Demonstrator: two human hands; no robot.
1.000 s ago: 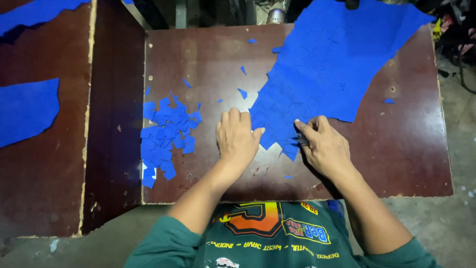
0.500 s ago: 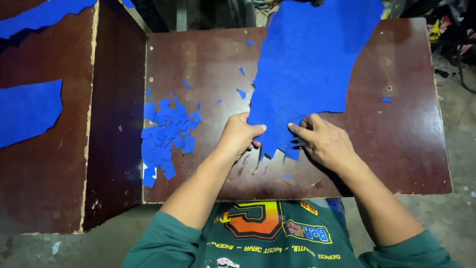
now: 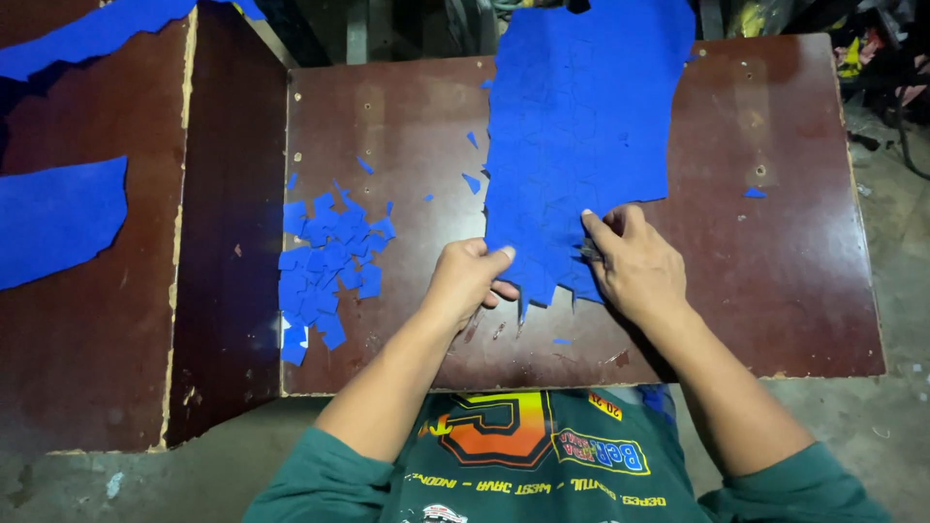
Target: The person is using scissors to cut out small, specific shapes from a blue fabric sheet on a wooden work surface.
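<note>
Head view: blue sheet now lies straighter; left hand pinches its near edge, right hand fingers press it flat, lined up for handling.

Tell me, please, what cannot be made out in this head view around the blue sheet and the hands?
- Blue sheet: far end cut off by the top edge.
- Right hand: a small dark thing by its fingers is too small to identify.
- Left hand: fingertips curl under the sheet's jagged edge, grip hidden.
</note>
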